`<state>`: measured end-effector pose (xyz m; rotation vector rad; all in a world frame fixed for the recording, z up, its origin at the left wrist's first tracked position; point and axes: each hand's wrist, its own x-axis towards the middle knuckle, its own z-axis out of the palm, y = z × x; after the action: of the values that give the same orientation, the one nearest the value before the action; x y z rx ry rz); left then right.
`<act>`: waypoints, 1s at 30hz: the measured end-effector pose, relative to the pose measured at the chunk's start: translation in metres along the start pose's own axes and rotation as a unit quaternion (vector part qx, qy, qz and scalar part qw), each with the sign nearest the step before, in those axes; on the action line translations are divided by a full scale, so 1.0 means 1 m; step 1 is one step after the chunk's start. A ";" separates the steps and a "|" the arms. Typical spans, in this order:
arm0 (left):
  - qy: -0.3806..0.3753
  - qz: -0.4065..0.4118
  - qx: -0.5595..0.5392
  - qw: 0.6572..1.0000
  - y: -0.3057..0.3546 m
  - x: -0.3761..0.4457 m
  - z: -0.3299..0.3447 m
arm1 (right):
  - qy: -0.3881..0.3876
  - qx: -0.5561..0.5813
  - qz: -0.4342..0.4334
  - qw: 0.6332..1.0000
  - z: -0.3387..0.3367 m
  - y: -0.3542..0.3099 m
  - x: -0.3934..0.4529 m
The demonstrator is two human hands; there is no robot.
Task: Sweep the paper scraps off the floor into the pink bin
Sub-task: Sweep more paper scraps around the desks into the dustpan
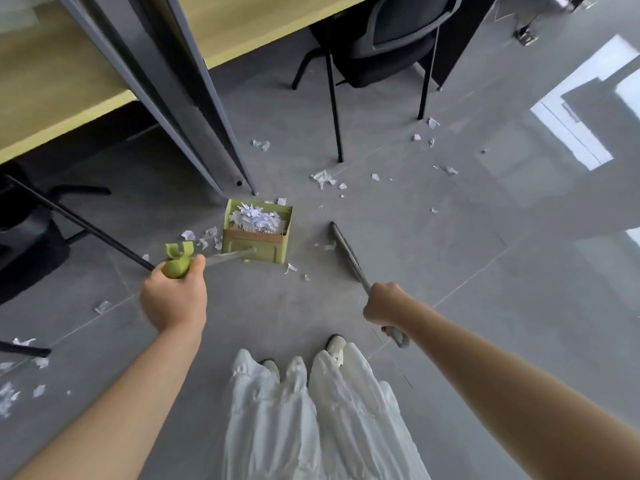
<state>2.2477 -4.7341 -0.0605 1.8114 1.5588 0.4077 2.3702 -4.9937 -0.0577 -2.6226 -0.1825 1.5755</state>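
My left hand (175,299) grips the green handle of a green dustpan (256,233) standing on the grey floor, its tray heaped with white paper scraps (256,216). My right hand (382,304) grips the grey handle of a broom (346,252), whose far end rests on the floor right of the dustpan. Loose paper scraps (323,178) lie beyond the dustpan, with more beside it (206,237) and at the far left (8,396). No pink bin is in view.
A desk with a yellow top (65,109) and grey panel (194,116) stands at the upper left. A black chair (377,53) stands at the top, its legs among scraps. Another black chair base (31,244) is at left. My feet and white trousers (311,410) are below.
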 end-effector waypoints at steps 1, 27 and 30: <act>-0.002 -0.001 -0.004 1.000 0.005 -0.002 0.002 | -0.007 -0.015 -0.006 1.000 0.000 -0.003 -0.001; -0.098 0.085 0.036 0.991 0.110 -0.006 0.096 | -0.042 0.124 0.119 0.984 -0.158 0.048 0.035; -0.115 0.099 0.037 0.988 0.123 -0.016 0.113 | 0.000 0.173 0.129 0.976 -0.169 0.075 0.044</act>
<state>2.4066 -4.7868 -0.0529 2.0005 1.2571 0.2246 2.5446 -5.0627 -0.0259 -2.4436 0.4141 1.5105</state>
